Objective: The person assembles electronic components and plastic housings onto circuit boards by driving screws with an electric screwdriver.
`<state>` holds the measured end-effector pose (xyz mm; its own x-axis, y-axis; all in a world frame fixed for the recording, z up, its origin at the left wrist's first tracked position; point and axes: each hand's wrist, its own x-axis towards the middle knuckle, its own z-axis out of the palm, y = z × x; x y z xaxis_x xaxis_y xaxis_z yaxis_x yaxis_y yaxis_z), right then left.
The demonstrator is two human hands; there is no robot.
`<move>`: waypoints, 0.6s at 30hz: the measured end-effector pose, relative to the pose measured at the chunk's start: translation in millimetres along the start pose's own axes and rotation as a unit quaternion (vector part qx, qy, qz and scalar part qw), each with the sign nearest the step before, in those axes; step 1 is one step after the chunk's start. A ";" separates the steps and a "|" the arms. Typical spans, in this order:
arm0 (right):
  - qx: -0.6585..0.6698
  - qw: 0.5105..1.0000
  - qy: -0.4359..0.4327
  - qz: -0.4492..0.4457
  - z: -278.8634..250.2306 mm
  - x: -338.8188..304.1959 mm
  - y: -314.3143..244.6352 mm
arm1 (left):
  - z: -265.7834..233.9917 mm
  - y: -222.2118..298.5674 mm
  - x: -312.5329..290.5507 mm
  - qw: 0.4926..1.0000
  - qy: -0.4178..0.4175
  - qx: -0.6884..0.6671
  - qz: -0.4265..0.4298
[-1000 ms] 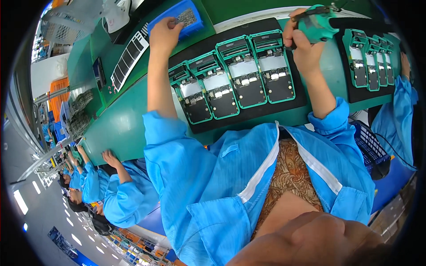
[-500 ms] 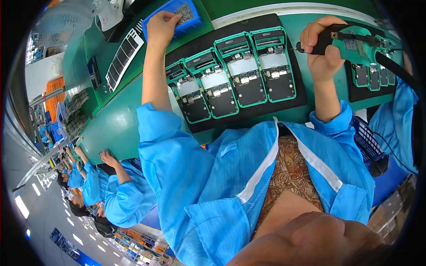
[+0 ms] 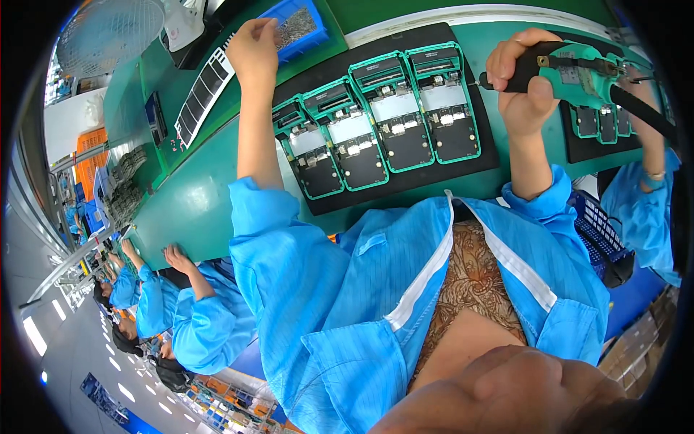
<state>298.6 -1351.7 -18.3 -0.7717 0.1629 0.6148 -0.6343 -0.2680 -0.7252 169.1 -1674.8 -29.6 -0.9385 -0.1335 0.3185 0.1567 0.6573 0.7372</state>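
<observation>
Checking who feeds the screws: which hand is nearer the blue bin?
Left. The left hand reaches to the blue bin, fingers at its edge. The right hand is far across the black tray, gripping the screwdriver.

Small pale rectangular label [image 3: 569, 66] on the green tool at upper right, dark flat screen [image 3: 154, 118] upper left

bin [image 3: 307, 27] behind-left of mat [image 3: 477, 155] | four device frames [image 3: 376, 119] on mat | second mat [image 3: 578, 145] right
</observation>
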 end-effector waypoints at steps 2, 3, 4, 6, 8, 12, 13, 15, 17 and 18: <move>-0.001 1.000 -0.003 -0.002 -1.0 0.2 -2.2 | 2.1 -0.5 0.3 1.000 -0.008 -0.015 -0.004; 0.006 1.000 -0.003 0.002 0.6 0.7 -2.9 | -1.7 0.0 -1.0 1.000 -0.009 -0.023 -0.009; 0.012 1.000 -0.003 0.006 2.3 0.9 -3.7 | -4.0 0.4 -3.8 1.000 -0.006 -0.023 -0.009; 0.008 1.000 -0.001 0.001 5.7 -0.3 -6.0 | -4.7 2.2 -13.1 0.998 -0.033 -0.059 0.008; -0.012 1.000 0.008 -0.001 7.8 -2.6 -9.6 | -1.4 19.1 -28.6 0.998 -0.047 -0.034 0.036; 0.054 0.998 -0.005 -0.026 16.4 -0.1 -23.1 | 8.5 79.8 -84.2 0.984 -0.125 -0.126 0.012; 0.075 0.997 -0.022 -0.031 17.6 -0.9 -25.1 | 15.1 87.0 -101.6 0.982 -0.141 -0.110 0.055; 0.111 0.991 -0.061 -0.047 21.4 0.1 -31.8 | 33.4 96.9 -136.0 0.969 -0.162 -0.096 0.160; 0.117 0.990 -0.068 -0.048 26.3 -0.5 -35.9 | 53.0 104.4 -160.5 0.952 -0.146 -0.065 0.261; 0.123 0.988 -0.074 -0.049 27.5 -1.4 -36.3 | 58.7 106.6 -167.7 0.951 -0.152 -0.054 0.263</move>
<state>324.0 -1368.3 15.7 -0.6798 0.0640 0.7306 -0.6615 -0.4836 -0.5732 325.1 -1538.8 -39.4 -0.7642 0.4243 0.4857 0.6449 0.4917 0.5850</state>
